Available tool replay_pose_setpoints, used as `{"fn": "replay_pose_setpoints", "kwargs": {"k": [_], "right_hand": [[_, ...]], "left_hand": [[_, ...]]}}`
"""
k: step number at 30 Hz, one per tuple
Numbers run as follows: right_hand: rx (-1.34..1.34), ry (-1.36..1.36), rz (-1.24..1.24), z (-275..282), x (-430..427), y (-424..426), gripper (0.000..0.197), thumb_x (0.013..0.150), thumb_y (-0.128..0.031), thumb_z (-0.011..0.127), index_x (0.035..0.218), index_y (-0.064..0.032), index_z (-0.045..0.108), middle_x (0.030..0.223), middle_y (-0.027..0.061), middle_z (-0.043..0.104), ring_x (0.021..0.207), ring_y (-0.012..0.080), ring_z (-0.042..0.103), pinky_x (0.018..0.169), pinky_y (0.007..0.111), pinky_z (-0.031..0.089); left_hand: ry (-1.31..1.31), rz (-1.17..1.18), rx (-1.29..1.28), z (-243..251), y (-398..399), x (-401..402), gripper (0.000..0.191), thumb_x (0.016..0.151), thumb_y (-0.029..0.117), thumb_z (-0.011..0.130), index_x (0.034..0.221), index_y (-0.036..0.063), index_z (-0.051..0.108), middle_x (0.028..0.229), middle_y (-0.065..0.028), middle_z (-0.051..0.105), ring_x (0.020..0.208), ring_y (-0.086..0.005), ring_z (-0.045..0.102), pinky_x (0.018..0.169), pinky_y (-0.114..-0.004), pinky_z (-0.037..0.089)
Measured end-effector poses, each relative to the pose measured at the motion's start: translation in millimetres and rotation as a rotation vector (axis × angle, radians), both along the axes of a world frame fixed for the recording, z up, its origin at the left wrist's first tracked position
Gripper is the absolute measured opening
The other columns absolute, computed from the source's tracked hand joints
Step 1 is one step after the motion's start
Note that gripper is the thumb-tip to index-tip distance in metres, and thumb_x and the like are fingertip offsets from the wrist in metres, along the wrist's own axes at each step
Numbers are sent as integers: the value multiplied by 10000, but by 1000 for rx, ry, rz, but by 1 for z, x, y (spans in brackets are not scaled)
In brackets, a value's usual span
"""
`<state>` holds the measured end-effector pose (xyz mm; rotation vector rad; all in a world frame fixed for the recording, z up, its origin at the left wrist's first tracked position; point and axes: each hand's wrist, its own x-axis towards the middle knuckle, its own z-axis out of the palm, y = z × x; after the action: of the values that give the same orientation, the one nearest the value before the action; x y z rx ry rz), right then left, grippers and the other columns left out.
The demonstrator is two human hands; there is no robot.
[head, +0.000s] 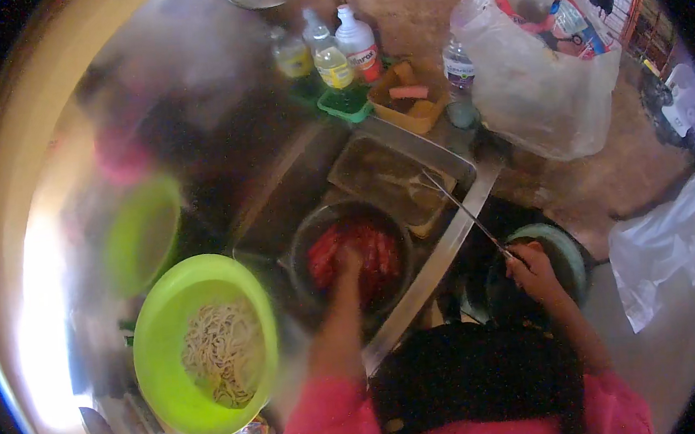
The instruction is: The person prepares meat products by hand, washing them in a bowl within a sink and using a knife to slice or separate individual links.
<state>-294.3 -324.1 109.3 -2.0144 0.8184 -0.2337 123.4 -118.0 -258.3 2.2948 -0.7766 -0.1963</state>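
My left hand reaches down into a round basin of red pieces that look like raw meat; its fingers are hidden among them. The basin stands in a metal sink. In my right hand is the handle of a long, thin-bladed knife, its blade pointing up and left over the sink's edge. A rectangular tray lies in the sink behind the basin. To the left, a bright green plastic basin holds pale strips like noodles or tripe.
Bottles, a green dish and an orange-brown container stand behind the sink. A large white plastic bag is at the back right. Beneath my right hand is a round pale-green bucket. Haze blurs the left side.
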Motion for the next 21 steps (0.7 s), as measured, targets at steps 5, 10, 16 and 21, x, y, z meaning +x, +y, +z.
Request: {"fn": "replay_pose_setpoints", "kwargs": {"k": [5, 10, 16, 21], "right_hand": [[22, 146, -101, -12, -29, -7, 238, 865, -194, 540, 1006, -13, 604, 849, 129, 642, 758, 236, 612, 705, 354, 476], [-6, 127, -105, -9, -36, 3, 229, 867, -190, 539, 996, -10, 599, 871, 149, 637, 801, 286, 608, 744, 382, 466], [12, 155, -100, 9, -32, 9, 244, 858, -192, 555, 1020, -15, 599, 944, 174, 640, 884, 327, 609, 799, 397, 460], [-50, 159, -114, 1, -39, 1, 284, 850, -196, 566, 1067, -16, 592, 968, 168, 638, 913, 322, 608, 821, 385, 458]], "left_hand": [[45, -148, 385, 62, -59, -44, 367, 912, 265, 362, 1163, 86, 562, 1085, -182, 597, 989, -317, 585, 852, -408, 460], [-17, -145, 514, 108, -69, -45, 377, 914, 286, 365, 1191, 111, 550, 1112, -203, 580, 999, -337, 579, 857, -426, 457], [-519, -75, 287, 75, -68, -39, 412, 919, 341, 367, 1249, 122, 478, 1103, -177, 591, 981, -363, 578, 829, -448, 468], [168, 32, 192, 117, -83, -46, 483, 922, 370, 382, 1334, 117, 357, 1017, -162, 625, 931, -346, 599, 769, -431, 489]]}}
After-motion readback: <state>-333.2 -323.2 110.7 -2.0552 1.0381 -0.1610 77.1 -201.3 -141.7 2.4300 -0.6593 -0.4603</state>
